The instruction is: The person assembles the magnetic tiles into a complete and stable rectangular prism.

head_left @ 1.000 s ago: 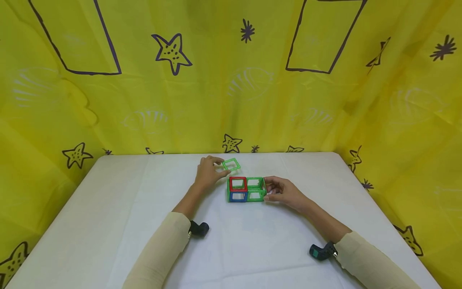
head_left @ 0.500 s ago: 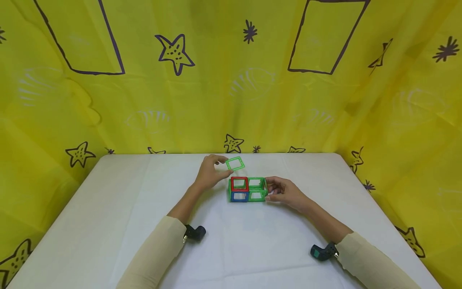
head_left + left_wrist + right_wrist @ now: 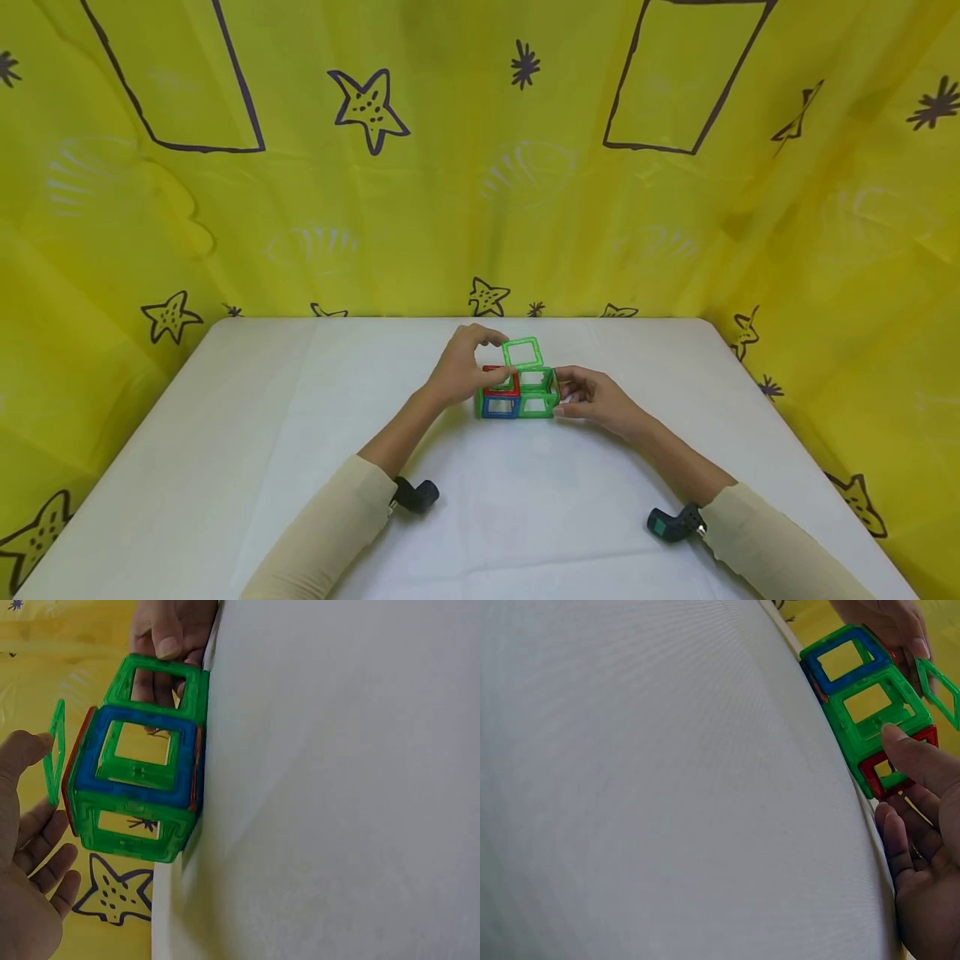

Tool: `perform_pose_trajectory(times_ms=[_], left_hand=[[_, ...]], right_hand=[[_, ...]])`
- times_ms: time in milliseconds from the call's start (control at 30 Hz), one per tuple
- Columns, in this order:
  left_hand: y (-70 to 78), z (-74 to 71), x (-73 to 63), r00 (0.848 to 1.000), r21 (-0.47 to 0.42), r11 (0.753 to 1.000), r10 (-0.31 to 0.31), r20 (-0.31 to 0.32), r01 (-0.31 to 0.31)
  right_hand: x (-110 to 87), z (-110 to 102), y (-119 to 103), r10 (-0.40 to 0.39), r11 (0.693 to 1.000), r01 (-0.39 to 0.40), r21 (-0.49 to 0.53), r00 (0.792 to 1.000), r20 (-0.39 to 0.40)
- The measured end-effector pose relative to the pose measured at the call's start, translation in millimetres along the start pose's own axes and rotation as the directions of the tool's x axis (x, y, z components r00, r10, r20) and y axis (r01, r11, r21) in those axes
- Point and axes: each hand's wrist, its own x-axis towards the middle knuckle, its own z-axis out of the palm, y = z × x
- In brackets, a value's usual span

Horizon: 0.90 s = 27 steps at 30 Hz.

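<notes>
My left hand [image 3: 463, 367] pinches a green square magnetic tile [image 3: 521, 341] between thumb and fingers. It is tilted above the back of a low box of magnetic tiles [image 3: 519, 406], apart from it in the left wrist view. Two cubes long, the box has a red tile [image 3: 501, 393] on top at its left and a blue tile [image 3: 91, 757] at the front; the rest is mostly green. The top of its right half is uncovered. My right hand [image 3: 600, 400] grips the right end, thumb at the front edge, by a red end tile [image 3: 868, 771].
The box stands on a white-covered table [image 3: 510, 517], towards its back edge. A yellow patterned curtain [image 3: 435, 217] hangs behind and along both sides. A black wrist camera [image 3: 416, 496] sits on the left wrist, another black camera [image 3: 675, 523] on the right.
My left hand has carried the green tile rightwards, from behind the box's left part to above the back of its right half. The right hand keeps its grip on the box's right end.
</notes>
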Motion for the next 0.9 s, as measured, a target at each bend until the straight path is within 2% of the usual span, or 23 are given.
perform_pose_trajectory(times_ms=[367,567,900], left_hand=[[2.9,12.7,-0.4,0.998,0.035,0.999,0.018,0.055,-0.019],[9.4,16.2,0.6,0.996,0.093,0.995,0.013,0.084,-0.021],[13.7,21.6,-1.7,0.989,0.165,0.986,-0.037,0.141,0.014]], right_hand=[[0.0,-1,1,-0.013,1.000,0.013,0.004,1.000,0.011],[0.6,-1,2,-0.033,0.999,0.033,0.016,0.999,0.013],[0.4,1,2,-0.036,0.999,0.036,0.026,0.999,0.006]])
